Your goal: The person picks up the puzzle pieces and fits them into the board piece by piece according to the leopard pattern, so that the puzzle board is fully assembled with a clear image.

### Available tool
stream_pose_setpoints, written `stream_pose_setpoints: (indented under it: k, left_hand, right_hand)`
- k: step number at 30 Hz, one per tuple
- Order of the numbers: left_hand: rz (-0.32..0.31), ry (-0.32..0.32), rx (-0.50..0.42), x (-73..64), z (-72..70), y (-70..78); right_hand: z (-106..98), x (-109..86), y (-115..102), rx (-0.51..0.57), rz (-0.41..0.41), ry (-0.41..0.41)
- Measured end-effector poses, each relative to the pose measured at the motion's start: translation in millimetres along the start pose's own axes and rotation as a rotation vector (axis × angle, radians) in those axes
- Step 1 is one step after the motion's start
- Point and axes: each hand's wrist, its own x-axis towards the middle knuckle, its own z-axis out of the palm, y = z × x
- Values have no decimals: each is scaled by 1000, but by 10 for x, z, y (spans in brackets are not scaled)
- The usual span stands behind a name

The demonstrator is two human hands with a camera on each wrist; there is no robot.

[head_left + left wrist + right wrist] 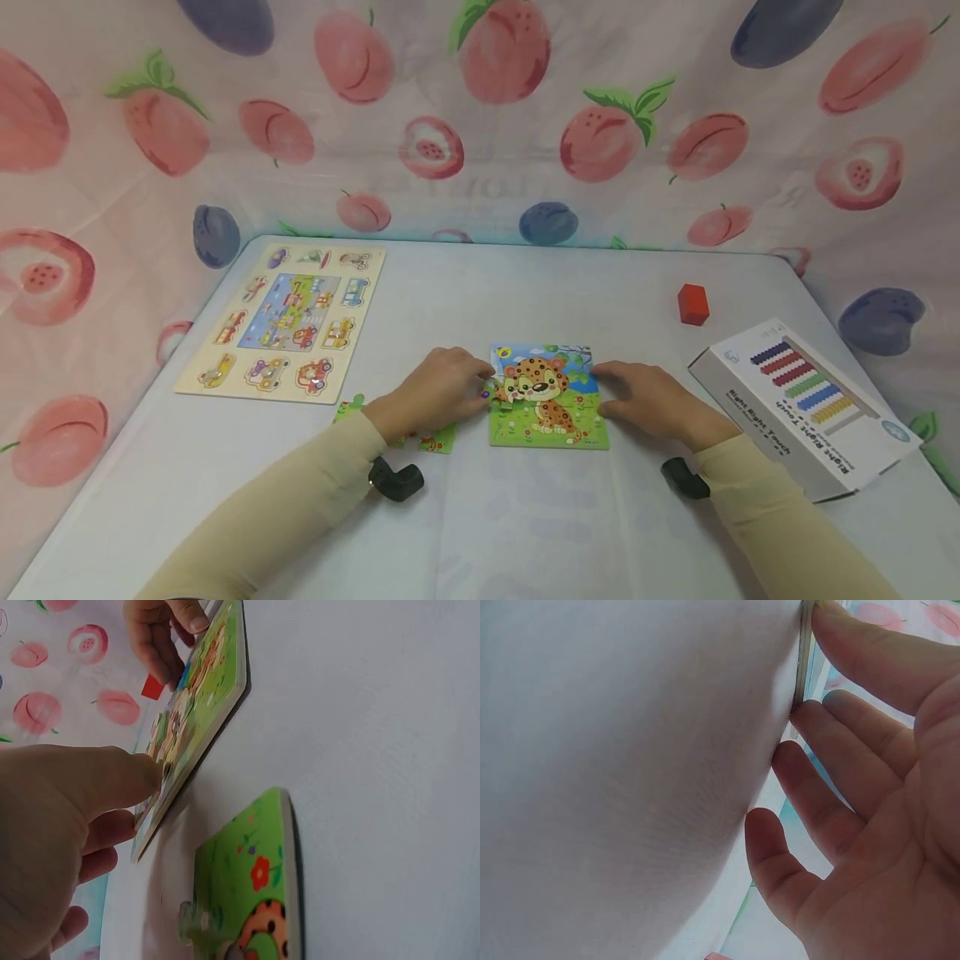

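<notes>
A square jigsaw puzzle (551, 425) with a spotted leopard on green grass lies flat on the table. At its left side my left hand (442, 387) pinches a small puzzle piece (512, 389) with a cub's face, which sits slightly raised over the picture. The left thumb (127, 776) lies across that side in the left wrist view. My right hand (648, 400) touches the puzzle's right edge with thumb and fingertips, its fingers fairly straight in the right wrist view. Loose green puzzle pieces (438, 439) lie partly hidden under the left forearm.
A wooden peg puzzle board (202, 379) with vehicle pictures lies at the back left. To the right stand a red block (693, 305) and a white box (795, 408) with coloured strips printed on it. A fruit-patterned cloth (480, 167) hangs behind the table.
</notes>
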Motion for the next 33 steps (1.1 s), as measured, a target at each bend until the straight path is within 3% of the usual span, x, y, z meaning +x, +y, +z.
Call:
stream_pose_setpoints:
  k: [10, 18, 33]
  left_hand:
    - [-5, -5, 17, 61, 46, 65]
    - [-57, -47, 44, 112, 74, 136]
    - [-96, -24, 81, 134, 128, 183]
  right_hand:
    - [4, 13, 5, -3, 12, -1]
    - [3, 8, 0, -7, 9, -1]
    - [2, 0, 1, -15, 6, -1]
